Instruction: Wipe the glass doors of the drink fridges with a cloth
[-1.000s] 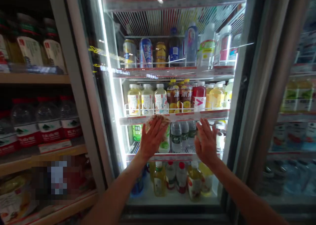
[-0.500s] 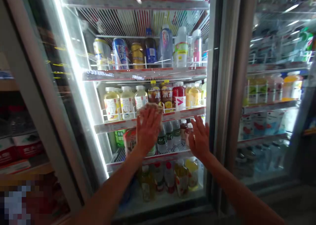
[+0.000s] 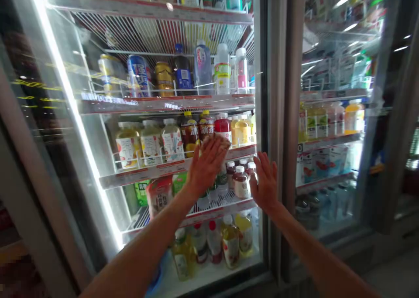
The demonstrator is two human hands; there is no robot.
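Observation:
With fingers stretched flat, my left hand presses a pale crumpled cloth against the glass door of a lit drinks fridge. The cloth shows past the fingertips, and the rest is hidden under the hand. My right hand is open, fingers spread, at the right edge of the glass beside the metal door frame. It holds nothing; whether the whole palm touches the door I cannot tell. Behind the glass, near my left hand, stand iced tea bottles and a red drink bottle.
Fridge shelves hold several bottles and cans, including a blue can and a gold can. A bright light strip runs down the left side. To the right is another glass-fronted fridge with an orange drink bottle.
My left hand has slid the cloth rightward across the glass, nearer my right hand. My right hand stays by the frame. The view has shifted right, so the shelves appear farther left.

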